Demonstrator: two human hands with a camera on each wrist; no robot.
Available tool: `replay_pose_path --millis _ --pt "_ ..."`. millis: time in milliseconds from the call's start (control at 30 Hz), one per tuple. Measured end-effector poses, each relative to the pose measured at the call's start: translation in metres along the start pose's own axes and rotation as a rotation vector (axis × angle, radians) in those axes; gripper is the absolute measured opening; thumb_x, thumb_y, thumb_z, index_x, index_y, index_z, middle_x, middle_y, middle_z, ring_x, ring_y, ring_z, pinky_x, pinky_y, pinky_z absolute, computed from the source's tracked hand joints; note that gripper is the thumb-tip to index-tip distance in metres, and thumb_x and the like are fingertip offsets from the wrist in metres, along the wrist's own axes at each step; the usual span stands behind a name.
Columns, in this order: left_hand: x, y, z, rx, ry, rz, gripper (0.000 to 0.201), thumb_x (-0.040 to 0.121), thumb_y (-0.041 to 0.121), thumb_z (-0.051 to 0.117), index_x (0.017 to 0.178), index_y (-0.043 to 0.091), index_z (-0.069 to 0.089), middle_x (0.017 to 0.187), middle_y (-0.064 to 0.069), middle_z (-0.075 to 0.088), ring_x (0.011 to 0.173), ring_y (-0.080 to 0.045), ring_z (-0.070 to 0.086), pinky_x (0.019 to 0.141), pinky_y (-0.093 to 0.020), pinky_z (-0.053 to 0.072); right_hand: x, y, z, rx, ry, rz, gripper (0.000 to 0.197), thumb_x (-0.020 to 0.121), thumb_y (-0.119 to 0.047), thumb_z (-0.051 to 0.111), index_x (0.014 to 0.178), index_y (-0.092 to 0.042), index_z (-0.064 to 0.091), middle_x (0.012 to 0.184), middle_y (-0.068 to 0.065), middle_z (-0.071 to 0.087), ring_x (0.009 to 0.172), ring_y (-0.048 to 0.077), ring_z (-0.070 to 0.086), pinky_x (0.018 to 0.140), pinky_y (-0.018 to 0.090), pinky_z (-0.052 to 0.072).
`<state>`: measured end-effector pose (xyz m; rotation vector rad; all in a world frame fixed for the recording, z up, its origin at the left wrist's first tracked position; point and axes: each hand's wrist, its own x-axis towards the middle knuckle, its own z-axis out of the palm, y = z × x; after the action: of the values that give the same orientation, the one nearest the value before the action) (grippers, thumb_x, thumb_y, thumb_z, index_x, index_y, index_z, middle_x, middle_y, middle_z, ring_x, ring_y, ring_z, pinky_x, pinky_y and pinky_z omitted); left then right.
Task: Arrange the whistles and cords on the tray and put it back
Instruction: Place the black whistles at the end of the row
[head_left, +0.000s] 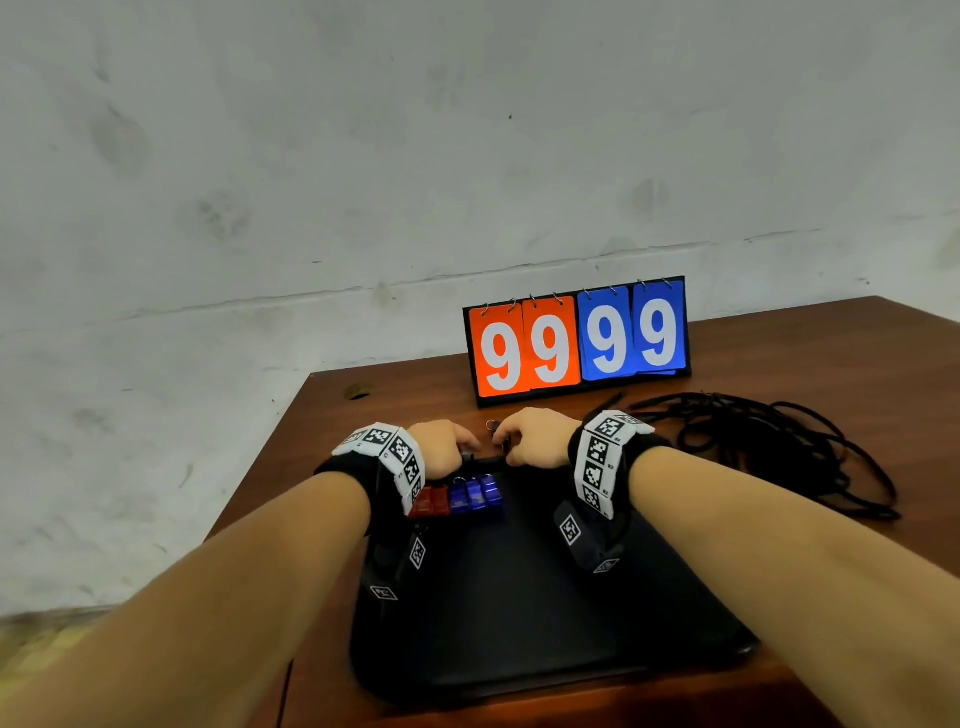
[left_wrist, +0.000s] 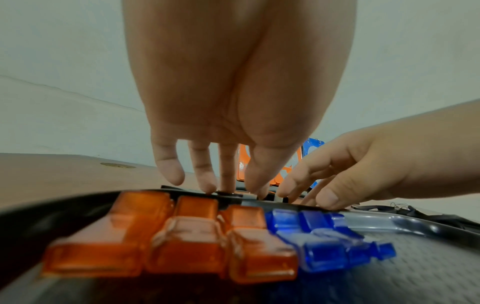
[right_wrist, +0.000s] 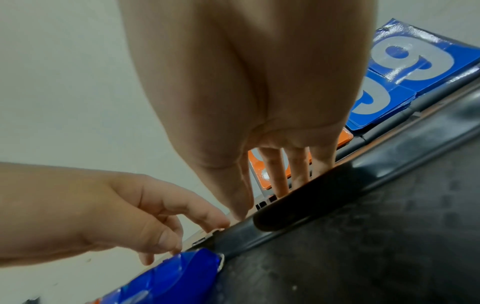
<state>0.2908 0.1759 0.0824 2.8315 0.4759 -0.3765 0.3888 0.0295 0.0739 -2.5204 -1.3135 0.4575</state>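
Centre of head frame: red and blue translucent plastic whistles (head_left: 457, 499) rowed on black tray (head_left: 519, 597); left hand (head_left: 441, 447), right hand (head_left: 535, 436) pinch small black whistles (head_left: 501, 441) beyond far rim; black cords (head_left: 779, 447) right, untidied.

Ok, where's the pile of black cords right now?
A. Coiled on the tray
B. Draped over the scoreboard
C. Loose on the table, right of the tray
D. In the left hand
C: the black cords lie tangled on the wooden table, right of the black tray, outside its rim.
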Motion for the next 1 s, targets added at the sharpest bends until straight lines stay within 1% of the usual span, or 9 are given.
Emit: replay_pose_path --millis 167,300,467,500,567,667,767,867,1000 --pt "0.002 0.003 0.001 0.037 0.012 0.000 0.052 0.093 0.004 0.043 0.132 0.034 0.061 0.141 0.004 0.055 0.124 -0.021 0.054 0.102 -0.032 0.046 0.003 -0.004 0.001 -0.048 -0.032 -0.009 0.052 0.092 -0.020 0.062 0.142 -0.017 0.050 0.149 0.001 0.046 0.134 0.020 0.044 0.106 0.030 0.036" --pt "0.002 0.004 0.001 0.067 0.031 -0.007 0.044 0.095 0.006 0.046 0.129 0.028 0.063 0.136 0.002 0.058 0.120 -0.022 0.056 0.099 -0.032 0.047 0.006 -0.010 0.002 -0.064 -0.071 -0.005 0.056 0.092 -0.021 0.062 0.145 -0.018 0.045 0.148 0.003 0.046 0.132 0.021 0.047 0.105 0.031 0.039" --pt "0.001 -0.005 0.000 -0.056 0.096 -0.028 0.032 0.091 0.006 0.053 0.113 0.022 0.070 0.121 0.000 0.066 0.109 -0.020 0.061 0.094 -0.031 0.050 0.011 -0.014 0.002 -0.100 -0.097 0.021 0.059 0.092 -0.019 0.062 0.147 -0.018 0.042 0.152 0.003 0.042 0.135 0.021 0.043 0.109 0.032 0.037" --pt "0.001 -0.007 -0.001 -0.070 0.102 -0.029 0.031 0.091 0.007 0.054 0.112 0.022 0.070 0.120 0.001 0.067 0.108 -0.019 0.062 0.093 -0.030 0.051 0.012 -0.014 0.002 -0.104 -0.100 0.030 0.059 0.092 -0.020 0.062 0.147 -0.018 0.042 0.153 0.002 0.041 0.136 0.021 0.042 0.109 0.032 0.037" --pt "0.000 -0.009 -0.002 -0.069 0.077 -0.019 0.035 0.092 0.006 0.054 0.119 0.023 0.068 0.125 0.002 0.065 0.112 -0.019 0.060 0.096 -0.030 0.049 0.013 -0.014 0.003 -0.106 -0.102 0.047 0.058 0.092 -0.022 0.062 0.147 -0.019 0.042 0.153 0.001 0.040 0.137 0.021 0.041 0.109 0.032 0.036" --pt "0.001 -0.012 -0.001 -0.051 0.016 -0.002 0.045 0.092 0.003 0.050 0.131 0.023 0.062 0.134 0.002 0.061 0.118 -0.019 0.058 0.101 -0.031 0.047 0.014 -0.014 0.004 -0.109 -0.095 0.060 0.057 0.092 -0.024 0.062 0.146 -0.020 0.044 0.152 0.001 0.042 0.135 0.021 0.044 0.107 0.031 0.039" --pt "0.002 -0.013 0.001 -0.022 0.028 -0.004 0.042 0.091 0.005 0.050 0.126 0.023 0.065 0.132 0.001 0.061 0.115 -0.021 0.059 0.099 -0.033 0.049 0.015 -0.013 0.006 -0.108 -0.083 0.060 0.052 0.091 -0.025 0.063 0.141 -0.019 0.051 0.146 0.001 0.049 0.129 0.021 0.049 0.105 0.032 0.043" --pt "0.001 -0.013 0.004 0.003 0.051 -0.020 0.038 0.092 0.007 0.052 0.126 0.020 0.062 0.133 -0.001 0.058 0.119 -0.022 0.056 0.099 -0.030 0.045 0.016 -0.011 0.006 -0.083 -0.050 0.051 0.042 0.090 -0.023 0.063 0.132 -0.017 0.061 0.136 0.002 0.058 0.120 0.020 0.055 0.102 0.033 0.047" --pt "0.001 -0.015 0.005 -0.034 0.111 -0.033 0.028 0.090 0.012 0.058 0.116 0.017 0.065 0.124 -0.002 0.063 0.113 -0.022 0.059 0.095 -0.030 0.048 0.016 -0.007 0.006 0.020 0.030 0.065 0.034 0.090 -0.020 0.065 0.124 -0.015 0.068 0.128 0.001 0.064 0.115 0.018 0.059 0.095 0.026 0.047"
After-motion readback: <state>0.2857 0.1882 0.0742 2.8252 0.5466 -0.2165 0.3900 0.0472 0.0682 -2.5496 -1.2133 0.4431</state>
